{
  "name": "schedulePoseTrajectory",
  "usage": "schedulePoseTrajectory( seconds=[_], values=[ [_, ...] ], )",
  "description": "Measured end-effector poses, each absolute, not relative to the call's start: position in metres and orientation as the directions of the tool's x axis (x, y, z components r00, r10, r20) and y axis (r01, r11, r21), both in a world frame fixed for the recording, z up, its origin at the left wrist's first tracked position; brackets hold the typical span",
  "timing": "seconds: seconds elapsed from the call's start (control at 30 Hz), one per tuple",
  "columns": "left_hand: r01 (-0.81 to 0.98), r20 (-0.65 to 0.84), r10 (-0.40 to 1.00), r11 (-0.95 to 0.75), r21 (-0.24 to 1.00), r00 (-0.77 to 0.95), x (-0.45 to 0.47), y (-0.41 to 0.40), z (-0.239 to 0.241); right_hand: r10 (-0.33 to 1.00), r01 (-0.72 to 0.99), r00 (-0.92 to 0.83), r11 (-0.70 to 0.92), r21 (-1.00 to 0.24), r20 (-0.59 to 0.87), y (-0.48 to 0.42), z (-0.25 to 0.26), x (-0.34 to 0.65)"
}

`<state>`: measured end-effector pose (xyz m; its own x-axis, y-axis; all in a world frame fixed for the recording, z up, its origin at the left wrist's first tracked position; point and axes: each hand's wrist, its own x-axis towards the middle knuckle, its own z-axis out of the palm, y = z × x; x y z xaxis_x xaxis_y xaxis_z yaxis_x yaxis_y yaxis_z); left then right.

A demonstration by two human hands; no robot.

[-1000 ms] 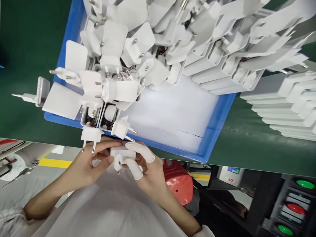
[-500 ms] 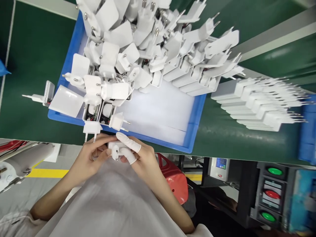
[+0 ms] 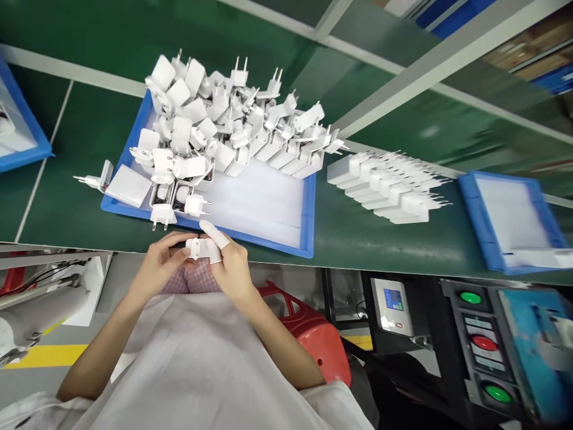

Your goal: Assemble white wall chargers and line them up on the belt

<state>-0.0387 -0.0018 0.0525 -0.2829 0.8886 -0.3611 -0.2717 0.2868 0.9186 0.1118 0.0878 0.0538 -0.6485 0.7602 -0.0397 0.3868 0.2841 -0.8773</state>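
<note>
Both hands meet at the bench's front edge around one white plug adapter (image 3: pixel 193 248), its pin end facing me. Fingers of my left hand (image 3: pixel 165 258) close on its left end. My right hand (image 3: pixel 233 267), with white finger cots on the thumb and a finger, grips the right end. Part of the adapter is hidden by the fingers. Just beyond lies a blue tray (image 3: pixel 308 218), piled on its left and back with white plug adapters (image 3: pixel 181 134), several of them open with circuit parts showing. A white rectangular piece (image 3: pixel 129 186) rests on the tray's left front corner.
Rows of white adapters (image 3: pixel 380 188) stand right of the tray on the green bench (image 3: pixel 349 245). Another blue tray (image 3: pixel 481 221) is farther right, one more (image 3: pixel 42 146) at far left. Below are a red stool (image 3: pixel 322 349) and a panel with green and red buttons (image 3: pixel 484 343).
My view has pulled back and shifted, so more of the bench and the side trays shows. The adapter in my hands has turned slightly, both hands still on it.
</note>
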Motion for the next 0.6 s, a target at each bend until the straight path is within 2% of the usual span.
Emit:
schedulePoseTrajectory(
  seconds=[0.17,0.27,0.37,0.43,0.5,0.57,0.6],
  values=[
    [-0.272,-0.373,0.883,0.299,0.915,-0.284,-0.036,-0.004,0.052,0.782,0.303,-0.624,0.226,-0.926,-0.013,0.083,0.048,0.122],
    [-0.280,-0.385,0.877,0.307,0.910,-0.288,-0.036,-0.002,0.051,0.654,0.250,-0.748,0.439,-0.863,0.115,0.090,0.051,0.130],
    [-0.252,-0.372,0.876,0.302,0.919,-0.306,-0.037,-0.001,0.049,0.507,0.226,-0.857,0.539,-0.811,0.097,0.103,0.053,0.130],
    [-0.212,-0.346,0.876,0.287,0.934,-0.336,-0.037,-0.003,0.049,0.536,0.207,-0.841,0.433,-0.877,0.066,0.110,0.052,0.127],
    [-0.168,-0.301,0.869,0.254,0.953,-0.393,-0.037,-0.009,0.051,0.612,0.146,-0.790,0.247,-0.958,0.037,0.112,0.051,0.125],
    [-0.039,-0.203,0.865,0.208,0.977,-0.460,-0.034,-0.018,0.057,0.683,0.091,-0.730,0.089,-0.992,-0.006,0.109,0.051,0.125],
    [0.084,-0.113,0.870,0.174,0.981,-0.480,-0.031,-0.023,0.061,0.708,0.075,-0.706,0.042,-0.996,-0.024,0.105,0.053,0.127]
  ],
)
